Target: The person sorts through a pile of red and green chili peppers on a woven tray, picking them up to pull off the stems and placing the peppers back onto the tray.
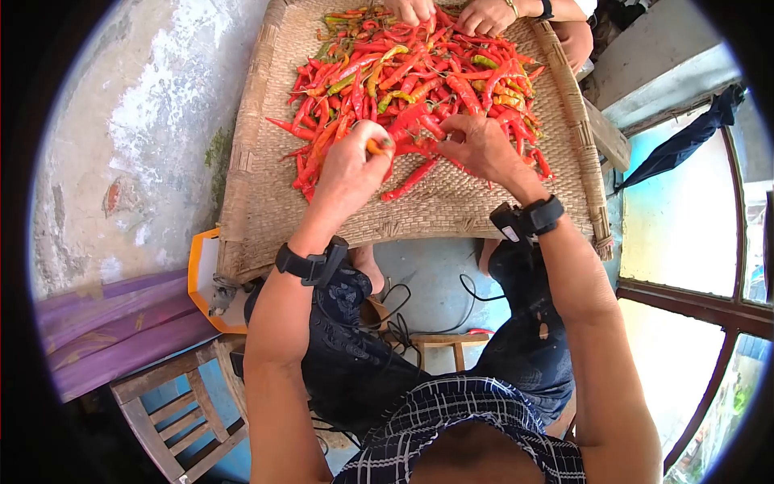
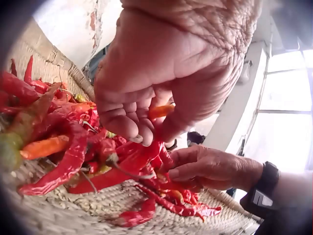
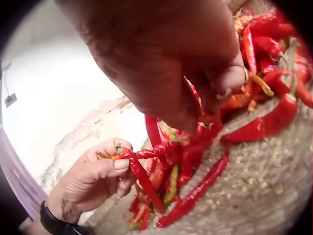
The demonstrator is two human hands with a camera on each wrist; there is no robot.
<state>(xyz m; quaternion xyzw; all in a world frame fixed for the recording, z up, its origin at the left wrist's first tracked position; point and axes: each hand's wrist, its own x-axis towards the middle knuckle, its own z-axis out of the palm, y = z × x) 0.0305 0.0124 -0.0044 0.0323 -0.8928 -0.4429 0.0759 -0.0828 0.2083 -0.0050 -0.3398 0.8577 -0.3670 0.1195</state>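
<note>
A heap of mostly red chili peppers (image 1: 403, 81), some orange or yellow-green, lies on a woven bamboo tray (image 1: 484, 214). At the near side of the heap, my left hand (image 1: 351, 165) holds a few chilies. An orange chili (image 2: 160, 112) pokes out between its thumb and fingers, and a wrinkled red chili (image 3: 144, 178) hangs from its grip in the right wrist view. Just to the right, my right hand (image 1: 484, 149) has its fingers bent down into the heap. Its thumb and fingertips pinch at a red chili, largely hidden by the hand in the right wrist view.
Another person's two hands (image 1: 484, 14) work at the far edge of the tray. A worn wall (image 1: 137, 121) stands on the left, a window (image 1: 677, 210) on the right. Below are an orange-edged box (image 1: 201, 270), a wooden chair (image 1: 185, 411) and black cables (image 1: 399, 331).
</note>
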